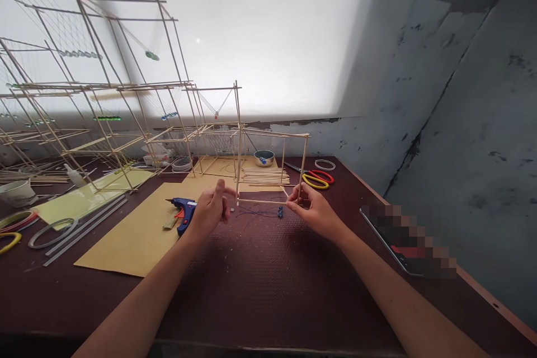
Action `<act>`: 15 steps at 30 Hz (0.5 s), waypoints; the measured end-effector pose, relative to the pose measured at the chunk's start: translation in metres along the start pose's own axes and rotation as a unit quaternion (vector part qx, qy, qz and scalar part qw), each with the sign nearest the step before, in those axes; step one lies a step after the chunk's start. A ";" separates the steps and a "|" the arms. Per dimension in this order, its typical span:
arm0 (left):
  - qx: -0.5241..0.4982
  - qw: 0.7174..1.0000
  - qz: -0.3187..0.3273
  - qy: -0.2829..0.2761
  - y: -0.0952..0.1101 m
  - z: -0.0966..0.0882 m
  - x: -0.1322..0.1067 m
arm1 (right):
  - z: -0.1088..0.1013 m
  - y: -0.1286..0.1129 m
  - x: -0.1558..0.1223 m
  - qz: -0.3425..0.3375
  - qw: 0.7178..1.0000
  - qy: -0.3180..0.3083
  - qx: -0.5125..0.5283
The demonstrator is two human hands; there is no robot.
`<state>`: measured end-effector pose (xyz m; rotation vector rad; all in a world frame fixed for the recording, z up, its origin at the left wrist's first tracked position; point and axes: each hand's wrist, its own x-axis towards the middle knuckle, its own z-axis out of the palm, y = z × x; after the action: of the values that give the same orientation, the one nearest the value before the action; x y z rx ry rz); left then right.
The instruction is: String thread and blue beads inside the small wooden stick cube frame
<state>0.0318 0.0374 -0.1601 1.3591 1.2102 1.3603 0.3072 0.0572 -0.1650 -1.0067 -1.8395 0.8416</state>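
A box-shaped frame of thin wooden sticks point(263, 202) stands before me. My right hand point(312, 207) pinches its lower right front corner between thumb and fingers. Beside its lower left corner is my left hand point(210, 208), thumb raised and fingers apart, the index finger reaching to the upright; whether it touches is unclear. Dark blue beads point(280, 212) on fine threads lie on the table under the frame. Left of my left hand, a blue glue gun point(187, 213) lies on brown cardboard point(126, 243).
Taller stick structures with hanging marbles point(151, 56) crowd the left. Behind my frame are loose sticks point(264, 177), a metal bowl point(264, 158) and red-and-yellow scissors point(316, 178). A phone point(390, 246) lies at the right edge. Glue sticks point(86, 232) and tape rolls point(52, 233) lie left.
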 end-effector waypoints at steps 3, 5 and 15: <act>0.025 0.994 0.074 0.079 0.003 0.001 -0.001 | 0.000 -0.003 0.000 -0.001 1.000 0.006 0.001; 0.037 0.990 0.098 0.094 0.010 0.005 -0.002 | 0.001 -0.005 -0.001 0.003 1.000 0.010 0.001; -0.111 0.990 0.060 0.055 0.039 0.035 0.007 | 0.003 -0.011 -0.005 0.003 1.000 -0.021 0.009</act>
<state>0.0684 0.0395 -0.1230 1.2290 1.0250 1.6225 0.3023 0.0471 -0.1586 -0.9899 -1.8622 0.8887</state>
